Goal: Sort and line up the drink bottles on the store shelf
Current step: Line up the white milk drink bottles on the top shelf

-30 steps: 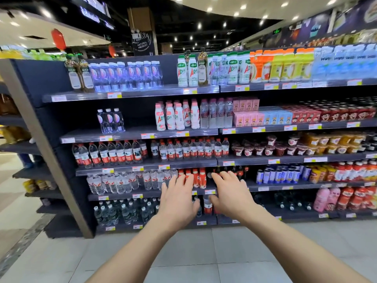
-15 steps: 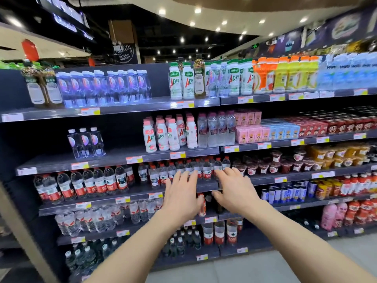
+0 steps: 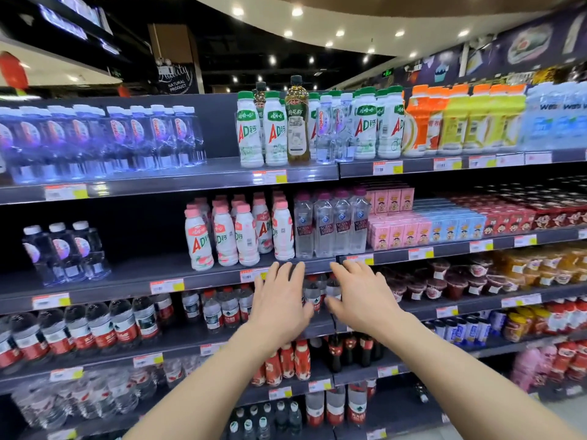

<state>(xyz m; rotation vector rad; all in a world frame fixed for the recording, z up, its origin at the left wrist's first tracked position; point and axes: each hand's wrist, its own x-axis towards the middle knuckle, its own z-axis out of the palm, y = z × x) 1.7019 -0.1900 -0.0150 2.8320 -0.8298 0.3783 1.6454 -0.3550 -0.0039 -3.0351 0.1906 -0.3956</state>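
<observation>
My left hand (image 3: pixel 281 300) and my right hand (image 3: pixel 359 296) are stretched out side by side, fingers apart and empty, in front of the third shelf. Small red-labelled water bottles (image 3: pixel 317 292) show between them. Just above stand pink-capped AD milk bottles (image 3: pixel 236 233) and clear soda water bottles (image 3: pixel 330 227) on the second shelf (image 3: pixel 127 277). On the top shelf, green-capped AD bottles (image 3: pixel 263 131) surround a dark tea bottle (image 3: pixel 297 122) and clear bottles (image 3: pixel 333 128).
Purple-labelled clear bottles (image 3: pixel 104 138) fill the top shelf's left; three more (image 3: pixel 63 252) stand alone on the second shelf. Carton drinks (image 3: pixel 444 223) and dessert cups (image 3: pixel 444 281) sit right. Larger red-labelled bottles (image 3: pixel 79 331) line the third shelf left. Lower shelves hold further bottles.
The view has come much closer to the shelves and risen. Both hands have lifted from the lower shelves to the level of the third shelf, still empty.
</observation>
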